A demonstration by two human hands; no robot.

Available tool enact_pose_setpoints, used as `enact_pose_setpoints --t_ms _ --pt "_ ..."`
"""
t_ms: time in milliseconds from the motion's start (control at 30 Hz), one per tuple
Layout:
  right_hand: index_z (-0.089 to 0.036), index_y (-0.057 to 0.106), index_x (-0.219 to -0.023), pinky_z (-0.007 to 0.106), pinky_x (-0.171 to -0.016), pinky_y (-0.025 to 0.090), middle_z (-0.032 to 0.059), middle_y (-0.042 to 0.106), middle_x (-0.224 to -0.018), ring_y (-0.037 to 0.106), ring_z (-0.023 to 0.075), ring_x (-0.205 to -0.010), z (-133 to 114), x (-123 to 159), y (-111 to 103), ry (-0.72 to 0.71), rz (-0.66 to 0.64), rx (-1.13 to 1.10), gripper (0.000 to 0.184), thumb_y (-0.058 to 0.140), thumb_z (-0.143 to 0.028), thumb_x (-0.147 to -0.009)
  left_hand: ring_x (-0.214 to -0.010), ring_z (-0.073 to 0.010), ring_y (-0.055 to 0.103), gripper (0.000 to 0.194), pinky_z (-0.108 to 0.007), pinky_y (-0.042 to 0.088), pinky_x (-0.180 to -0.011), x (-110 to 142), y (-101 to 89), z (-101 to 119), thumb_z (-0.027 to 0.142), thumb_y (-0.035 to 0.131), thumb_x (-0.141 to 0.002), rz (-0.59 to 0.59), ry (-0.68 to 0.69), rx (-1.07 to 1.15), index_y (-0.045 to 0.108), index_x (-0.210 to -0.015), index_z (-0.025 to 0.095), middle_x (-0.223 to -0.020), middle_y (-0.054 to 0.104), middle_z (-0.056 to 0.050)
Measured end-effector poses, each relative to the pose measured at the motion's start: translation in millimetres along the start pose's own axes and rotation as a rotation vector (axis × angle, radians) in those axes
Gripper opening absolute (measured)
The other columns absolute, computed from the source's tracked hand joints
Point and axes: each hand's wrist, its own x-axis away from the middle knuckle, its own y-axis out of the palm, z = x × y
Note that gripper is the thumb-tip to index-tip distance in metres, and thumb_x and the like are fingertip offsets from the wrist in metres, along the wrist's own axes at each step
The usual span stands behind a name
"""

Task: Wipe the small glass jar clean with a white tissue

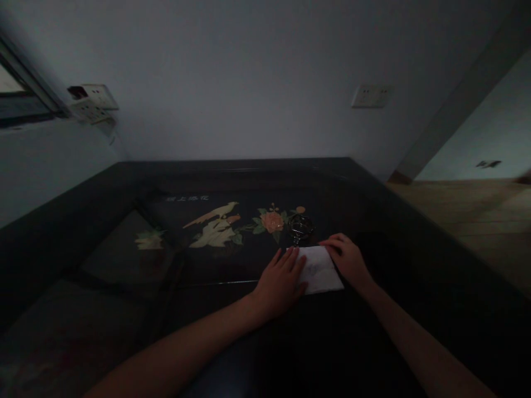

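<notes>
A white folded cloth or paper (320, 271) lies on a dark lacquered tabletop (207, 260) painted with a bird and flowers. My left hand (281, 282) lies flat on the cloth's left edge, fingers stretched out. My right hand (347, 258) rests on its upper right corner, fingers curled down onto it. Just behind the cloth stands a small dark glass object (301, 228), close to my right fingertips. The room is dim.
The table sits in a corner, with a wall (249, 83) behind it and another on the left. Wall sockets (92, 104) are at the left and a switch plate (371, 95) is at the right. Tiled floor (477, 215) opens to the right.
</notes>
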Motion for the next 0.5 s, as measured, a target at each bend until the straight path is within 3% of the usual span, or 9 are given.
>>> enact_pose_setpoints --t_ms 133,267,333,400,500 --pt "-0.023 0.070 -0.083 0.042 -0.079 0.047 0.0071 0.060 -0.087 0.060 0.0251 -0.086 3.6 -1.6 -3.5 -0.020 0.040 0.019 0.019 0.052 -0.024 -0.080 -0.136 -0.0281 0.034 0.050 -0.048 0.023 -0.112 -0.5 -6.4 3.0 0.039 0.043 -0.090 0.020 0.004 0.030 0.041 -0.135 0.017 -0.146 0.038 -0.014" --pt "-0.021 0.069 -0.088 0.042 -0.077 0.047 0.0086 0.061 -0.089 0.060 0.0254 -0.085 -7.7 -3.2 -13.7 -0.023 0.106 -0.009 0.021 0.049 -0.027 -0.083 -0.128 -0.0257 0.044 0.047 -0.047 0.025 -0.111 1.5 -29.5 -1.9 0.040 0.042 -0.091 0.076 -0.019 0.131 0.043 -0.133 0.019 -0.137 0.050 -0.011" --pt "-0.022 0.068 -0.088 0.042 -0.077 0.047 0.0090 0.063 -0.089 0.060 0.0260 -0.086 -20.9 -3.3 -20.3 -0.032 0.140 -0.026 0.021 0.049 -0.029 -0.084 -0.114 -0.0232 0.056 0.040 -0.043 0.034 -0.105 7.1 -45.4 -7.4 0.034 0.043 -0.091 0.072 -0.030 0.214 0.048 -0.128 0.019 -0.124 0.060 -0.009" --pt "-0.023 0.067 -0.088 0.041 -0.079 0.046 0.0085 0.065 -0.089 0.060 0.0256 -0.086 -39.5 -1.5 -26.2 -0.053 0.130 -0.083 0.020 0.049 -0.031 -0.085 -0.102 -0.0207 0.060 0.031 -0.034 0.046 -0.089 16.5 -58.5 -13.5 0.030 0.043 -0.090 0.047 -0.073 0.339 0.056 -0.117 0.020 -0.114 0.065 -0.007" --pt "-0.021 0.065 -0.083 0.035 -0.074 0.045 0.0066 0.065 -0.085 0.060 0.0219 -0.081 -74.7 6.4 -28.9 -0.088 0.013 -0.192 0.024 0.047 -0.036 -0.089 -0.082 -0.0162 0.060 0.024 -0.026 0.045 -0.073 34.5 -63.8 -21.7 0.031 0.042 -0.090 0.041 -0.209 0.607 0.062 -0.087 0.017 -0.088 0.066 -0.005"
